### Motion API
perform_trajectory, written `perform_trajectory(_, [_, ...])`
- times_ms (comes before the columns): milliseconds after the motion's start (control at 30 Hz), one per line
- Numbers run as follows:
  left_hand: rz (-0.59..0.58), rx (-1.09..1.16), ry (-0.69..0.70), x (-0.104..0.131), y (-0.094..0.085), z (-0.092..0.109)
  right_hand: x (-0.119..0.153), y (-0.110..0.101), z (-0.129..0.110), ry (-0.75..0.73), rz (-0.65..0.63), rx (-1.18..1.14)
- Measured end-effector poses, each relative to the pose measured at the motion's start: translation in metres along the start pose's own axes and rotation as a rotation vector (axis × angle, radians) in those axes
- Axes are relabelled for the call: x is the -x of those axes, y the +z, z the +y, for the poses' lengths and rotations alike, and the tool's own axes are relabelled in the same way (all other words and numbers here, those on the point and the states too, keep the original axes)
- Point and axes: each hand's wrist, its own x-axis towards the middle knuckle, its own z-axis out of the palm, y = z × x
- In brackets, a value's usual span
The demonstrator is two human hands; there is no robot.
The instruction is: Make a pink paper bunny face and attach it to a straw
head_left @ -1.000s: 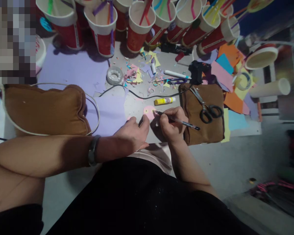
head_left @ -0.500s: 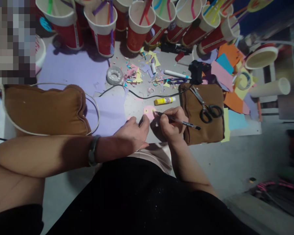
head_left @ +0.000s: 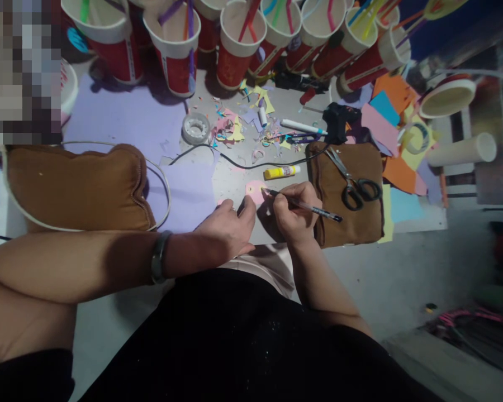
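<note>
A small pink paper cutout [head_left: 255, 192] with yellow spots lies on the table near its front edge. My right hand [head_left: 297, 212] is closed around a black pen [head_left: 318, 210], whose tip meets the yellow spot on the cutout's right side. My left hand [head_left: 230, 229] rests on the table with its fingers apart, a fingertip at the cutout's lower left edge. A bit of another pink paper shows by the left hand's fingers, mostly hidden. Just above the cutout lies a yellow glue stick [head_left: 281, 172].
Scissors [head_left: 347, 181] lie on a brown cushion [head_left: 347, 229] at the right; another brown cushion [head_left: 75, 187] is at the left. A black cable [head_left: 255, 167] crosses the table. Paper scraps [head_left: 230, 125] and a tape roll [head_left: 195, 129] lie beyond, before several red cups [head_left: 178, 67] with straws.
</note>
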Motion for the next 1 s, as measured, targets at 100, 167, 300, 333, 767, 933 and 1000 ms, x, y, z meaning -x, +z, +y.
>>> perform_trajectory(100, [-0.008,-0.014,0.009,-0.0003,0.0003,-0.0001,0.0005,0.0002,0.0013,-0.005,0.005,-0.015])
perform_trajectory(167, [-0.005,-0.011,0.016,-0.0006,0.0001,-0.0002,0.001,0.0005,0.0024,0.002,-0.001,-0.022])
perform_trajectory(300, [-0.025,0.002,0.011,-0.001,-0.0008,-0.0002,0.0009,0.0007,0.002,0.011,-0.005,-0.008])
perform_trajectory(333, [-0.025,0.0,0.009,-0.001,-0.0007,-0.0002,0.0005,0.0006,0.0013,0.009,0.0,-0.004])
perform_trajectory(767, [-0.055,0.01,0.018,-0.0005,-0.0059,-0.001,0.0016,0.0033,0.0025,0.029,0.077,-0.125])
perform_trajectory(933, [-0.049,0.047,0.002,-0.0008,-0.0051,-0.001,0.0015,0.0015,0.0008,0.031,0.049,-0.098])
perform_trajectory(1000, [-0.058,0.054,-0.007,-0.0011,-0.0051,-0.0008,0.0011,0.0011,0.0001,0.031,0.046,-0.083])
